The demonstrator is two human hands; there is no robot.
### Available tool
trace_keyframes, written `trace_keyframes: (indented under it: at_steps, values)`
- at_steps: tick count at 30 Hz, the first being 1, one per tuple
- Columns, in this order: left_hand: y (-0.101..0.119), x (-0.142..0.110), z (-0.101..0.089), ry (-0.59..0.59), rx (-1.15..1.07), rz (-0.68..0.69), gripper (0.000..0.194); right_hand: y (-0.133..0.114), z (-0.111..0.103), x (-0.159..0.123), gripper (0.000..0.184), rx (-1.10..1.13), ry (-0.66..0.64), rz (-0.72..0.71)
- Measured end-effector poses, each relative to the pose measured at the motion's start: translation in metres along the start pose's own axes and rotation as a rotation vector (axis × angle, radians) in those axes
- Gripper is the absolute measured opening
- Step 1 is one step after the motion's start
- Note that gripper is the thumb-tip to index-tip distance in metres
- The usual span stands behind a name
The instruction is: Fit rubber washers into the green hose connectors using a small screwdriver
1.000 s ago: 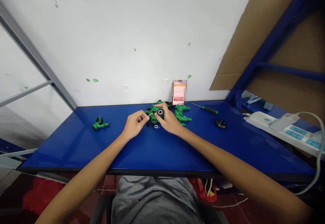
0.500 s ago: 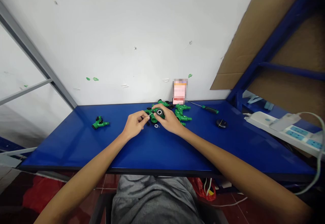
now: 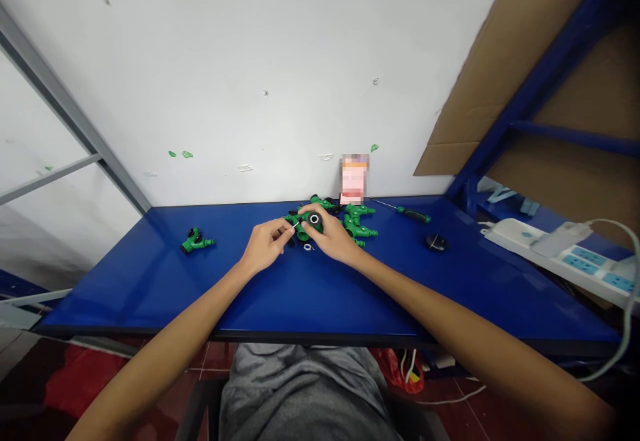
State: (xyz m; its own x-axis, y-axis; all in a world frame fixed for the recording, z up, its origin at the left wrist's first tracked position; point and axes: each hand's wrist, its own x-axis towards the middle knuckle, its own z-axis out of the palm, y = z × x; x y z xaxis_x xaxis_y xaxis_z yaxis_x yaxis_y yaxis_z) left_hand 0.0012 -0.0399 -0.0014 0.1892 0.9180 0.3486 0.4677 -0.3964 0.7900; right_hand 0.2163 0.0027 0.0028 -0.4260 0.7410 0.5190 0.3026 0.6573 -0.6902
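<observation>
Over the middle of the blue table, my right hand (image 3: 331, 233) is closed around a green hose connector (image 3: 315, 221), whose dark round end with a pale ring faces up. Close beside it on the left, my left hand (image 3: 267, 244) pinches a thin pale pin-like piece (image 3: 296, 224) against the connector's near side; its far tip is hard to make out. Below the fingers lies a small white ring (image 3: 307, 247). Several green Y-shaped hose connectors (image 3: 361, 230) lie behind and to the right of my hands, partly covered by them.
Another green Y connector (image 3: 197, 241) lies apart at left. To the right are a green-handled screwdriver (image 3: 414, 214), a round black object (image 3: 437, 242) and a white power strip (image 3: 560, 254) with a cable. A blurred pink box (image 3: 353, 181) stands against the wall.
Almost nothing differs. Both hands keep their hold, and the whole view has shifted very slightly.
</observation>
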Motion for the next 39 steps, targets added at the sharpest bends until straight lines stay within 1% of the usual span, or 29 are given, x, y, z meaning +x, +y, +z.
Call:
trace_keyframes:
  at_steps: [3, 5, 7, 10, 12, 14, 17, 19, 22, 24, 26, 28, 30, 32, 35, 37, 39]
  values:
    - [-0.0011, 0.0011, -0.0004, 0.010, 0.090, 0.024, 0.035, 0.0000, 0.0001, -0.0001, 0.022, -0.002, -0.008, 0.004]
    - [-0.0015, 0.0018, 0.0002, 0.028, 0.125, 0.055, 0.034, 0.0010, 0.0006, -0.0001, 0.022, -0.004, -0.013, 0.007]
    - [-0.0009, 0.0020, 0.0012, 0.035, 0.118, 0.069, 0.028, 0.0021, 0.0012, -0.0001, 0.022, -0.002, -0.016, 0.005]
    - [0.0010, 0.0011, 0.0021, 0.048, 0.058, 0.055, 0.016, 0.0025, 0.0018, -0.0002, 0.022, -0.007, -0.014, -0.006]
    - [0.0014, 0.0002, 0.0019, 0.056, 0.026, 0.041, 0.018, 0.0021, 0.0018, -0.0002, 0.021, -0.016, -0.009, -0.009]
    - [0.0004, -0.0002, 0.0011, 0.036, 0.017, 0.027, 0.023, 0.0018, 0.0015, -0.0003, 0.021, -0.021, -0.005, -0.007]
    - [-0.0024, 0.0005, -0.0001, -0.009, 0.068, 0.020, 0.031, 0.0021, 0.0011, -0.0003, 0.022, -0.018, -0.008, -0.002]
    - [-0.0035, 0.0014, -0.0001, 0.000, 0.123, 0.038, 0.036, 0.0023, 0.0013, -0.0004, 0.022, -0.011, -0.011, -0.001]
    - [-0.0031, 0.0020, 0.0013, 0.027, 0.136, 0.066, 0.031, 0.0024, 0.0019, -0.0006, 0.022, 0.000, -0.018, -0.001]
    - [-0.0027, 0.0016, 0.0026, 0.033, 0.094, 0.065, 0.022, 0.0024, 0.0023, -0.0008, 0.023, 0.000, -0.022, -0.002]
    - [-0.0031, 0.0009, 0.0033, 0.038, 0.041, 0.047, 0.018, 0.0027, 0.0024, -0.0008, 0.023, -0.005, -0.023, -0.008]
    - [-0.0041, 0.0003, 0.0033, 0.024, -0.007, 0.021, 0.021, 0.0029, 0.0021, -0.0008, 0.023, -0.008, -0.023, -0.013]
    - [-0.0049, 0.0000, 0.0025, -0.015, -0.025, 0.002, 0.024, 0.0029, 0.0018, -0.0007, 0.023, -0.010, -0.022, -0.013]
    - [-0.0046, 0.0003, 0.0014, -0.042, 0.004, -0.001, 0.028, 0.0025, 0.0016, -0.0006, 0.023, -0.009, -0.023, -0.010]
    - [-0.0025, 0.0014, -0.0001, -0.043, 0.091, 0.028, 0.032, 0.0020, 0.0015, -0.0006, 0.022, -0.005, -0.022, -0.012]
    - [-0.0014, 0.0019, -0.0004, -0.038, 0.127, 0.060, 0.030, 0.0023, 0.0019, -0.0007, 0.022, -0.004, -0.029, -0.015]
    - [-0.0018, 0.0019, 0.0001, -0.038, 0.120, 0.082, 0.024, 0.0037, 0.0024, -0.0008, 0.023, -0.009, -0.036, -0.021]
